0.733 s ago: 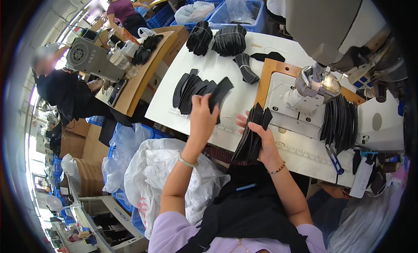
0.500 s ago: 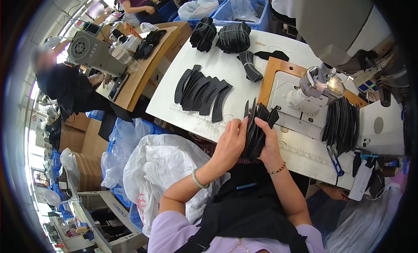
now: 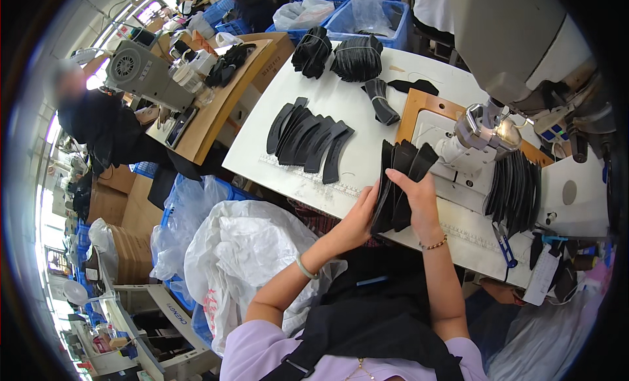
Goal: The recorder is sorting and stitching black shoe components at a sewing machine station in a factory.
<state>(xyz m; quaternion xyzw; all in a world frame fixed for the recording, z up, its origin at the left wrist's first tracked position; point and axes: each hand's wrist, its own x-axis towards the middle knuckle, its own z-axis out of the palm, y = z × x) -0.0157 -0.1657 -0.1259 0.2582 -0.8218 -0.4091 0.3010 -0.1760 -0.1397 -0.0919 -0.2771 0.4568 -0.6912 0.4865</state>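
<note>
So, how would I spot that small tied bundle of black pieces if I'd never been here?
Start at the white table and find the wooden frame by the sewing machine. Just left of the frame's far left corner lies the short tied bundle. It is clearly slimmer than the two fat bundles farther left.

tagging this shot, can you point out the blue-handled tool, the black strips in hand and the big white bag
Blue-handled tool [image 3: 506,250]: head view, on its handle
Black strips [image 3: 394,207]: head view, bundle's middle
White bag [image 3: 241,253]: head view, crumpled middle
</note>
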